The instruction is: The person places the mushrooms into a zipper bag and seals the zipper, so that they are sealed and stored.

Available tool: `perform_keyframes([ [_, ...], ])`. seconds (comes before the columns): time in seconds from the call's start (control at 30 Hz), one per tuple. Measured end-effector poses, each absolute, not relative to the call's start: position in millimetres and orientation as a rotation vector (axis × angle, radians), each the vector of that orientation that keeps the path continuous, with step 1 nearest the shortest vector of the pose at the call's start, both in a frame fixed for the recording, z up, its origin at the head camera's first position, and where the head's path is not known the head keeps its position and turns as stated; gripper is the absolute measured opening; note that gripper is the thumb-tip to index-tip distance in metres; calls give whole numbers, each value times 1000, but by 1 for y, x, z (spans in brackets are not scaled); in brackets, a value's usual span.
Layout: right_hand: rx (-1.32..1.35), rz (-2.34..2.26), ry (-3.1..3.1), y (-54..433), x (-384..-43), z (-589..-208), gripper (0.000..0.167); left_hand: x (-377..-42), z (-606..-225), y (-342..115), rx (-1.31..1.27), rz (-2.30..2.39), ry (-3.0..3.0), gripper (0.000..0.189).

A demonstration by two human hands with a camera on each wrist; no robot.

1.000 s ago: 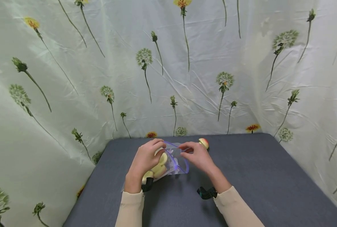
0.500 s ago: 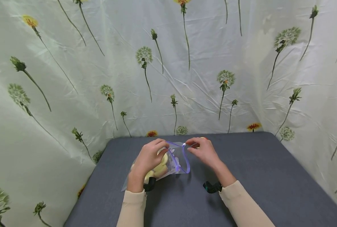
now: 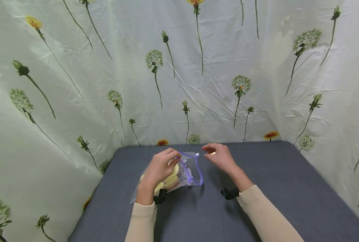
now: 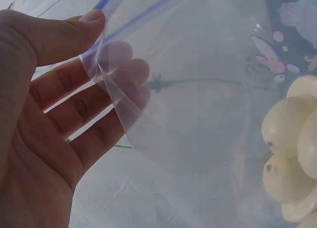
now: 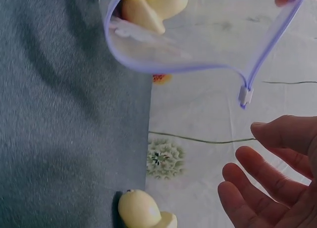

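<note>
A clear zip bag with a purple zip edge lies on its side, its mouth gaping to the right. Several pale yellow fruit-shaped pieces fill its far end from the mouth. My left hand pinches the upper edge of the mouth between thumb and index finger, with the other fingertips behind the film. At the corner of the zip sits a small white slider. My right hand hovers just right of that slider, fingers loosely bent and apart from the bag.
A pale yellow fruit-shaped piece rests on the dark grey table, mostly hidden behind my right hand in the head view. A white curtain printed with dandelions hangs along the back and sides.
My right hand has let go of the bag's edge and moved right, leaving the white slider in sight. My left hand keeps its pinch and has shifted slightly right.
</note>
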State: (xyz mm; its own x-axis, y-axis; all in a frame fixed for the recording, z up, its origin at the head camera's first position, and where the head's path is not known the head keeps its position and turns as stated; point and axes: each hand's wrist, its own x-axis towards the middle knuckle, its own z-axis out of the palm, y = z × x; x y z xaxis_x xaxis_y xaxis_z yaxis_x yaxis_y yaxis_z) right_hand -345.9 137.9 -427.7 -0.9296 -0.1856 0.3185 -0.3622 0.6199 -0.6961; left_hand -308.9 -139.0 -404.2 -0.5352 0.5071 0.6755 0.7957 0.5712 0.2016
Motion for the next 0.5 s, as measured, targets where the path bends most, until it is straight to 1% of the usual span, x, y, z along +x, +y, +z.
perform_keyframes([
  [0.5, 539, 1115, -2699, 150, -366, -424, 32, -309, -404, -141, -1034, -663, -2245, 10],
])
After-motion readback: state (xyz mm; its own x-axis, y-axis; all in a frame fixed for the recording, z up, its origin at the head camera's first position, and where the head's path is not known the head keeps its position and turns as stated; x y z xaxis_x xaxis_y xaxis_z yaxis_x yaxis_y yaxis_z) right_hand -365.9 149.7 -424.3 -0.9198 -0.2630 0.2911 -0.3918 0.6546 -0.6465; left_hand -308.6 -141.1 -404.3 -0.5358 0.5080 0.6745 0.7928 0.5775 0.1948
